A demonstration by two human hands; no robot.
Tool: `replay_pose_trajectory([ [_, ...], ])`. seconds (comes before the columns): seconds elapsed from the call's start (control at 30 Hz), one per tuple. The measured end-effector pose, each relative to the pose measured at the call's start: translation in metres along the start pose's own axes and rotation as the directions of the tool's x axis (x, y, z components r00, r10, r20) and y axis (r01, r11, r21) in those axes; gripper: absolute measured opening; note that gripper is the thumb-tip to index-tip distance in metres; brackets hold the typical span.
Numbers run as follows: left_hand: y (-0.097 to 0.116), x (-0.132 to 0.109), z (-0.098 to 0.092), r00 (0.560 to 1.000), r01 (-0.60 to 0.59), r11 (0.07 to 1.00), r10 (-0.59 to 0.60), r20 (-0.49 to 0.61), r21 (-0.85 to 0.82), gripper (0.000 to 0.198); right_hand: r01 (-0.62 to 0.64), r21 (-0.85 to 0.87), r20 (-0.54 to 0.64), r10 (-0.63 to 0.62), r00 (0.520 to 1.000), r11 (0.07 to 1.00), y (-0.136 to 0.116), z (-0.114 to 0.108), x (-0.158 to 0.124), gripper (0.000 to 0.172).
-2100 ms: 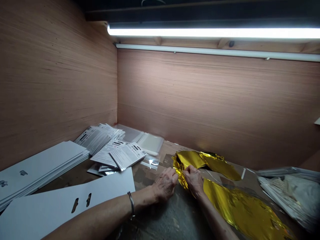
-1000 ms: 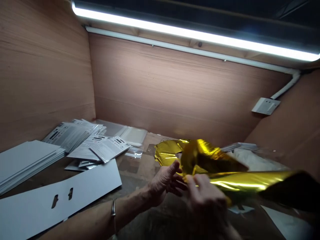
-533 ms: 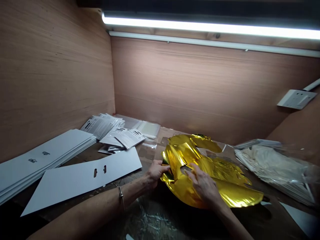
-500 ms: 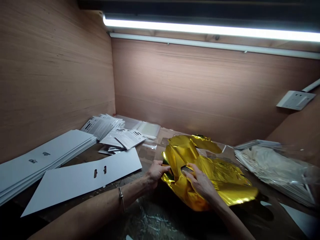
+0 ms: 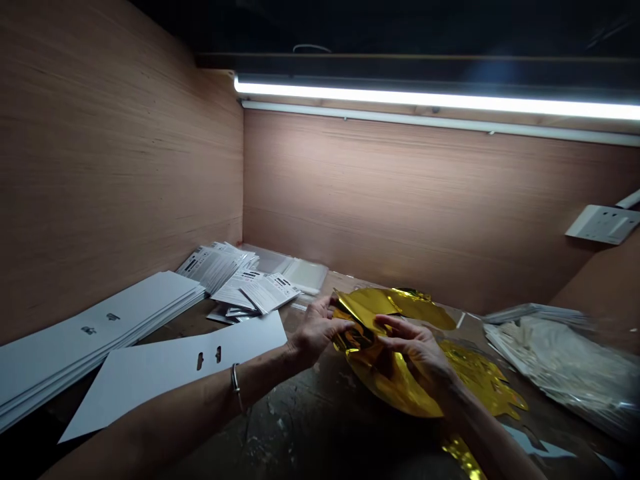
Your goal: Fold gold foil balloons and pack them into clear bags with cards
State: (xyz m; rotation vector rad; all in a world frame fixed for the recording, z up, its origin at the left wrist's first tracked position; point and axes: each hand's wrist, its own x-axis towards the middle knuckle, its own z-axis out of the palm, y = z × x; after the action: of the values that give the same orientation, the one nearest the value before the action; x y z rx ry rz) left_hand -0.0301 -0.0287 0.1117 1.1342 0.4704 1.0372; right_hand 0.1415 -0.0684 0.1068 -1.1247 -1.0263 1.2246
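A limp, shiny gold foil balloon (image 5: 400, 390) is partly lifted off the table in front of me and partly lies on it. My left hand (image 5: 317, 330) pinches the folded foil at its left edge between thumb and fingers. On the right, my right hand (image 5: 413, 343) grips a fold of the same foil, thumb and fingertips pressed together close to my left hand. More flat gold foil (image 5: 487, 380) lies beneath and beyond my right forearm; whether it is one piece with the held part I cannot tell.
At left lie a stack of long white cards (image 5: 145, 300), a single white card with two slots (image 5: 185, 367), and printed packets (image 5: 270, 292). Clear plastic sleeves (image 5: 305, 275) are behind. A clear bag of pale material (image 5: 560, 360) sits at right. Wooden walls (image 5: 400, 207) enclose the table.
Both hands have raised and folded the foil's left part, and the right hand has shifted from inside the fold to a pinch on it. The camera view has tilted up slightly.
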Motion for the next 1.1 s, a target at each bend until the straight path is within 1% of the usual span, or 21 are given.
replay_pose_trajectory([
  [0.03,0.007,-0.001,0.001,0.999,-0.027,0.999,0.028,-0.033,0.024,0.053,0.016,-0.018,0.003,-0.016,1.000,1.000,-0.005,0.001,-0.001,0.037],
  [0.1,0.019,-0.004,0.005,0.993,-0.081,0.992,0.088,-0.072,0.094,0.066,0.048,-0.055,-0.006,-0.049,0.999,0.997,-0.014,0.006,-0.003,0.034],
  [0.17,0.030,-0.008,0.009,0.989,-0.136,0.978,0.144,-0.041,0.160,0.068,0.096,-0.099,-0.046,-0.101,0.994,0.990,-0.020,0.011,-0.006,0.034],
  [0.2,0.035,-0.009,0.010,0.986,-0.162,0.969,0.165,0.000,0.188,0.065,0.121,-0.120,-0.069,-0.130,0.989,0.985,-0.023,0.013,-0.007,0.034],
  [0.27,0.043,-0.010,0.011,0.980,-0.198,0.944,0.187,0.065,0.264,0.049,0.160,-0.150,-0.090,-0.174,0.981,0.976,-0.029,0.016,-0.007,0.033],
  [0.33,0.051,-0.007,0.009,0.972,-0.231,0.892,0.225,0.060,0.388,0.031,0.188,-0.170,-0.099,-0.206,0.973,0.967,-0.036,0.018,-0.008,0.031],
  [0.37,0.056,-0.005,0.008,0.963,-0.256,0.847,0.263,0.051,0.465,0.024,0.203,-0.180,-0.106,-0.224,0.969,0.963,-0.040,0.019,-0.009,0.030],
  [0.4,0.061,-0.003,0.007,0.948,-0.293,0.785,0.313,0.059,0.545,0.020,0.215,-0.192,-0.111,-0.239,0.965,0.957,-0.044,0.020,-0.010,0.029],
  [0.43,0.067,-0.002,0.007,0.926,-0.341,0.704,0.365,0.094,0.623,0.019,0.227,-0.210,-0.110,-0.254,0.961,0.951,-0.048,0.021,-0.011,0.027],
  [0.47,0.074,-0.001,0.007,0.898,-0.394,0.602,0.411,0.154,0.695,0.019,0.242,-0.229,-0.105,-0.271,0.957,0.943,-0.053,0.022,-0.011,0.024],
  [0.53,0.086,-0.001,0.013,0.838,-0.463,0.335,0.468,0.282,0.821,0.020,0.281,-0.273,-0.091,-0.316,0.945,0.920,-0.060,0.026,-0.012,0.019],
  [0.6,0.097,-0.002,0.024,0.772,-0.458,0.029,0.509,0.381,0.889,0.024,0.330,-0.319,-0.109,-0.380,0.919,0.889,-0.068,0.031,-0.011,0.015],
  [0.67,0.105,0.001,0.037,0.711,-0.429,-0.230,0.511,0.483,0.874,0.034,0.375,-0.337,-0.148,-0.442,0.885,0.864,-0.074,0.037,-0.008,0.014],
  [0.7,0.107,0.004,0.044,0.694,-0.430,-0.327,0.477,0.540,0.841,0.033,0.396,-0.332,-0.162,-0.466,0.870,0.856,-0.077,0.039,-0.006,0.013],
  [0.73,0.109,0.008,0.051,0.694,-0.442,-0.397,0.417,0.587,0.805,0.027,0.421,-0.320,-0.166,-0.488,0.857,0.849,-0.079,0.041,-0.004,0.012],
  [0.8,0.115,0.019,0.060,0.724,-0.476,-0.471,0.269,0.635,0.743,0.013,0.471,-0.287,-0.153,-0.525,0.837,0.834,-0.083,0.044,-0.003,0.018],
  [0.87,0.124,0.033,0.064,0.748,-0.487,-0.514,0.171,0.641,0.706,0.011,0.486,-0.267,-0.111,-0.527,0.842,0.832,-0.081,0.042,-0.005,0.041],
  [0.93,0.138,0.045,0.062,0.754,-0.470,-0.569,0.138,0.642,0.674,0.013,0.452,-0.257,-0.057,-0.480,0.875,0.854,-0.070,0.036,-0.010,0.066],
  [0.97,0.146,0.049,0.060,0.752,-0.453,-0.606,0.134,0.645,0.654,0.014,0.417,-0.260,-0.028,-0.439,0.898,0.871,-0.061,0.031,-0.012,0.074],
  [1.03,0.161,0.055,0.056,0.748,-0.410,-0.675,0.136,0.649,0.614,0.016,0.330,-0.282,0.001,-0.343,0.939,0.901,-0.037,0.022,-0.017,0.078],
  [1.1,0.172,0.056,0.054,0.742,-0.378,-0.723,0.137,0.656,0.578,0.016,0.250,-0.298,-0.015,-0.266,0.964,0.921,-0.010,0.017,-0.020,0.078],
])
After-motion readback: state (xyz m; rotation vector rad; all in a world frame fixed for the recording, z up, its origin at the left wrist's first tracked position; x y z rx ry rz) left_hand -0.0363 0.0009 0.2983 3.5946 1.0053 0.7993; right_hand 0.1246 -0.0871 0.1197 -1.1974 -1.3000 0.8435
